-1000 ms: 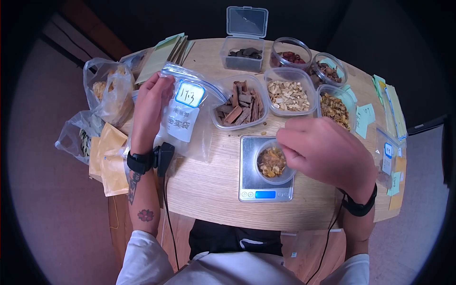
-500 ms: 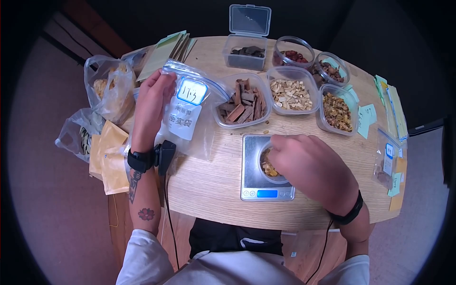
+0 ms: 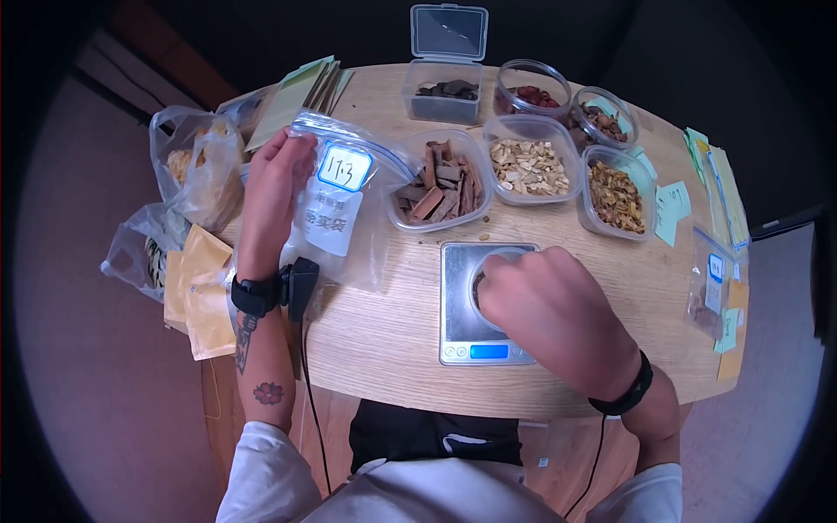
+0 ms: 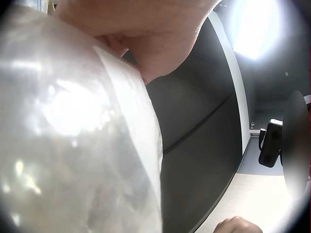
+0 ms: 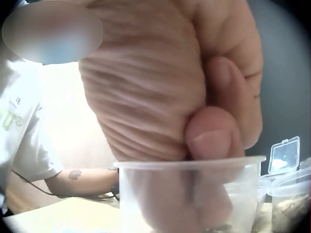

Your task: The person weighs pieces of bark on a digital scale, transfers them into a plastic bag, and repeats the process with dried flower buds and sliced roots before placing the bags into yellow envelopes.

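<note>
At the left, my left hand (image 3: 272, 196) pinches the top corner of a clear zip-lock bag (image 3: 364, 240) labelled 17.3. That bag fills much of the left wrist view. My right hand (image 3: 554, 314) is over the digital scale (image 3: 460, 305), its thumb and fingers reaching down inside a small clear plastic cup (image 5: 133, 194). Two curled fingers stay above the cup's rim. Some pieces lie at the cup's bottom by the fingertips; I cannot tell whether the fingers hold any of them.
Open tubs of brown bark pieces (image 3: 445, 187), pale slices (image 3: 527, 166) and yellow-brown dried pieces (image 3: 615, 196) stand behind the scale. Further back are a lidded box (image 3: 443, 91) and round jars. Plastic bags (image 3: 209, 166) and brown envelopes (image 3: 202, 288) lie left; another labelled bag (image 3: 708, 283) lies right.
My right hand has moved left from the cup's right edge and dipped into it, covering most of its contents in the head view. My left hand keeps its grip on the bag.
</note>
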The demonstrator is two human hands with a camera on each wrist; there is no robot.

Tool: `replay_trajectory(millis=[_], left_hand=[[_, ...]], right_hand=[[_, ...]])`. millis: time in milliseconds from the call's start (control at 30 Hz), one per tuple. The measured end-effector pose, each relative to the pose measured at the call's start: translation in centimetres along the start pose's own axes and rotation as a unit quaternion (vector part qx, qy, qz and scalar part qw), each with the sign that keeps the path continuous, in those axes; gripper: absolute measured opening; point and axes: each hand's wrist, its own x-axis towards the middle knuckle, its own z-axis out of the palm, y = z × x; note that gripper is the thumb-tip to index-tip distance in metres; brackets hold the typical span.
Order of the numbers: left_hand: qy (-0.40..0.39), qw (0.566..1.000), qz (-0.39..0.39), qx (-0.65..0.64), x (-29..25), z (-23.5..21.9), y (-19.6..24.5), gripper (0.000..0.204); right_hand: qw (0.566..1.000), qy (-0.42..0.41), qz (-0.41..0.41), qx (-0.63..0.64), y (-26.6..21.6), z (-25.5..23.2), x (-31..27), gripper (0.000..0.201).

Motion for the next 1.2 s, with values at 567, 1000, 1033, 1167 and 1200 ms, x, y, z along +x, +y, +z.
replay_trajectory(millis=[567,1000,1033,1167,1200], left_hand=[[-0.015,1.000,0.005,0.004,0.1,-0.4,-0.2,0.014],[-0.009,1.000,0.003,0.010,-0.2,-0.1,0.1,0.018],[-0.009,1.000,0.004,0.008,-0.3,0.0,0.2,0.018],[-0.004,1.000,0.006,0.011,-0.5,0.3,0.4,0.018],[-0.009,1.000,0.007,0.013,-0.3,0.0,0.2,0.018]], right_hand=[[0.990,-0.055,-0.028,0.130,4.0,-3.6,1.9,0.008],[0.982,-0.077,-0.003,0.171,4.6,-4.5,2.2,0.010],[0.982,-0.078,-0.002,0.172,4.6,-4.6,2.2,0.010],[0.983,-0.076,-0.002,0.167,4.5,-4.7,2.3,0.010],[0.984,-0.075,-0.002,0.164,4.5,-4.7,2.3,0.009]])
